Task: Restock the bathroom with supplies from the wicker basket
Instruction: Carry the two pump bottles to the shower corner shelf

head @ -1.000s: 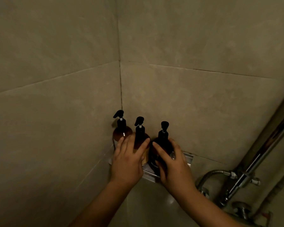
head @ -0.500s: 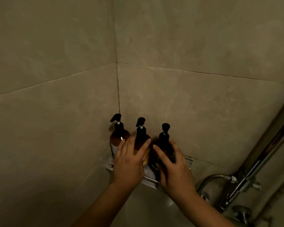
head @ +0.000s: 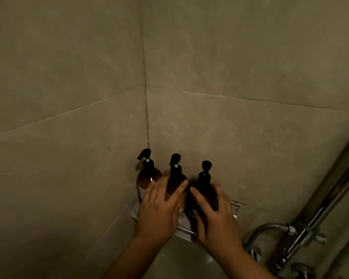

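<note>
On my screen the right hand (head: 217, 218) had its thumb and fingers curled round the right bottle (head: 204, 182), a dark pump bottle standing upright. The left hand (head: 159, 212) lay with nearly straight fingers against the middle bottle (head: 175, 172), touching it but not closed round it. At eleven o'clock from this hand stood the left bottle (head: 149, 178), amber, in the wall corner. All three stood in a row on the metal corner shelf (head: 235, 208). At four o'clock from the right hand I saw the shower hose (head: 264, 228) and the chrome riser pipe (head: 320, 218).
</note>
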The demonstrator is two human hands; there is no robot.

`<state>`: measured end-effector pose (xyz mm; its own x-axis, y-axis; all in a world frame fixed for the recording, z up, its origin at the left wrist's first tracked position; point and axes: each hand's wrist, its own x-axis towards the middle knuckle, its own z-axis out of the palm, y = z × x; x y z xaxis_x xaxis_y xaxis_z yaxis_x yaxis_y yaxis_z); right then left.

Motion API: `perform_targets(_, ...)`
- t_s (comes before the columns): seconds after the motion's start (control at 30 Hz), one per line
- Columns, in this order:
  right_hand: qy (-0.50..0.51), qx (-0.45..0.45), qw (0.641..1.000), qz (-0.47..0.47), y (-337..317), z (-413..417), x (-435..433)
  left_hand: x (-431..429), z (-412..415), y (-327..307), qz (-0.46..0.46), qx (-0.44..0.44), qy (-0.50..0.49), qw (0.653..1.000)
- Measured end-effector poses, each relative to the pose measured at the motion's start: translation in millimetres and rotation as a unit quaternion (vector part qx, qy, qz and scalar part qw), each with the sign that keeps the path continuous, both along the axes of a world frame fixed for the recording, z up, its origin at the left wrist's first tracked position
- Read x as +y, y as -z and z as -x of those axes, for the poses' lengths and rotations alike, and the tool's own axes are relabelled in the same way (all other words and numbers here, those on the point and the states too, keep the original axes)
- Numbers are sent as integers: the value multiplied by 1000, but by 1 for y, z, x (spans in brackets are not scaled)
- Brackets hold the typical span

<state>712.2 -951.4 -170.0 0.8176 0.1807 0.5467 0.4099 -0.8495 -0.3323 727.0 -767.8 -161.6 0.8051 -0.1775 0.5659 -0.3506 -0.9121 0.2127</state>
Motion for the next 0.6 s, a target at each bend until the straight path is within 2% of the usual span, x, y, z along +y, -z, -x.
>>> perform_targets(0.33, -6, 3, 1000, 2, -9, 1, -1, 3, -3, -5, -1, 1, -1, 1000)
perform_targets(0.6, -18, -7, 1000, -9, -9, -4, -1, 7, -10, -12, -41, 12, 4, 999)
